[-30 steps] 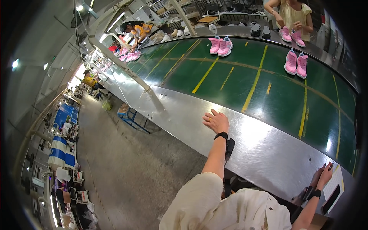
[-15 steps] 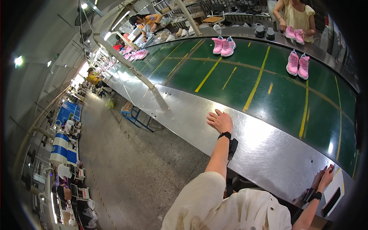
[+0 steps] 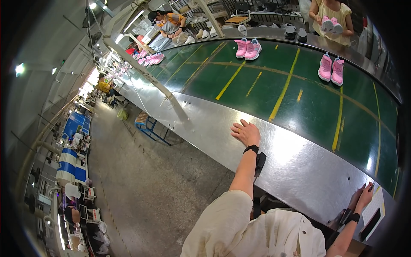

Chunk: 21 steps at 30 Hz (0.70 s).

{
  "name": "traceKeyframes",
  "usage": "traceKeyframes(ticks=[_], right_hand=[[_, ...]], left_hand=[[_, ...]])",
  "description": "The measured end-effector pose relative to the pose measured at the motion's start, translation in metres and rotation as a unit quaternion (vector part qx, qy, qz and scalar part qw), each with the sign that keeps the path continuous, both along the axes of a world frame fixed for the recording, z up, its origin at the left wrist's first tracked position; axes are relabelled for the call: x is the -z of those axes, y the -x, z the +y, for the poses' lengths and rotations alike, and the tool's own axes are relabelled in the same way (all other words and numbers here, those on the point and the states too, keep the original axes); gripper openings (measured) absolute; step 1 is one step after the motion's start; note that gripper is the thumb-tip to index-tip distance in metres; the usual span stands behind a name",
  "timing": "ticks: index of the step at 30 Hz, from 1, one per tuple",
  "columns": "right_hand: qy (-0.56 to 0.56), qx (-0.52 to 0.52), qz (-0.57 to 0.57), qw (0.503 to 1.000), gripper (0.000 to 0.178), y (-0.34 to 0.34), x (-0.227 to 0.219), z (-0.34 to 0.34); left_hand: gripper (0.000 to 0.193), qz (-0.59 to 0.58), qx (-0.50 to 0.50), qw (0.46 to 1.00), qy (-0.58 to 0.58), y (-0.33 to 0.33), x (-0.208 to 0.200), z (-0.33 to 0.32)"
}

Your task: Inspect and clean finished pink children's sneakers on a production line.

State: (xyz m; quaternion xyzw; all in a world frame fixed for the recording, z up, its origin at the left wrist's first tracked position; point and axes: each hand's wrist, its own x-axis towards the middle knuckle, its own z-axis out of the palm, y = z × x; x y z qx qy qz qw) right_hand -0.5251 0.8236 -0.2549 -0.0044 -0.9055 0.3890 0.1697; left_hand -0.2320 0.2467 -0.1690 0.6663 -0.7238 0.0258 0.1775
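Note:
My left hand (image 3: 246, 133) lies flat on the metal table edge (image 3: 205, 124), fingers spread, with nothing in it. At the lower right, my right hand (image 3: 364, 196) is closed around a slim, dark, pen-like thing (image 3: 372, 186), mostly hidden by the fingers. This hand rests at the edge of a white ruled sheet (image 3: 376, 204). A dark phone (image 3: 370, 225) lies on the sheet, close to my right wrist. Beyond my hands runs a green belt (image 3: 282, 90) with yellow lines. Two pairs of pink shoes, one pair (image 3: 248, 49) farther left and another pair (image 3: 331, 69) at right, stand on it.
Across the belt, a person (image 3: 336, 17) holds a pink pair (image 3: 332, 25); black shoes (image 3: 290, 32) stand on the ledge. Another person (image 3: 169, 25) works farther left, near more pink shoes (image 3: 154, 59). A slanted pole (image 3: 150, 77) rises from the table; a blue-framed stool (image 3: 147, 126) stands beside it.
The person across the belt has lifted the pink pair and tipped its soles outward. The person farther left has changed posture. Both my hands have stayed in place.

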Motion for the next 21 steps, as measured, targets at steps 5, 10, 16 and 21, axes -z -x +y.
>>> traceKeyframes(ticks=[5,10,16,21], right_hand=[[0.015,-0.007,-0.001,1.0,0.025,0.007,0.011,0.011],[0.007,-0.013,-0.009,1.0,0.026,0.007,0.011,0.009],[-0.011,0.008,0.001,1.0,0.027,0.005,0.013,0.016],[0.108,0.001,0.033,0.994,0.022,-0.036,-0.063,-0.045]], left_hand=[[0.045,-0.009,0.002,1.0,0.008,0.001,0.003,0.006],[0.044,-0.019,-0.005,0.999,0.033,-0.006,0.002,0.007],[0.044,-0.047,0.006,0.999,0.017,0.004,0.001,0.009],[0.052,-0.148,0.044,0.987,-0.041,0.003,-0.001,0.011]])
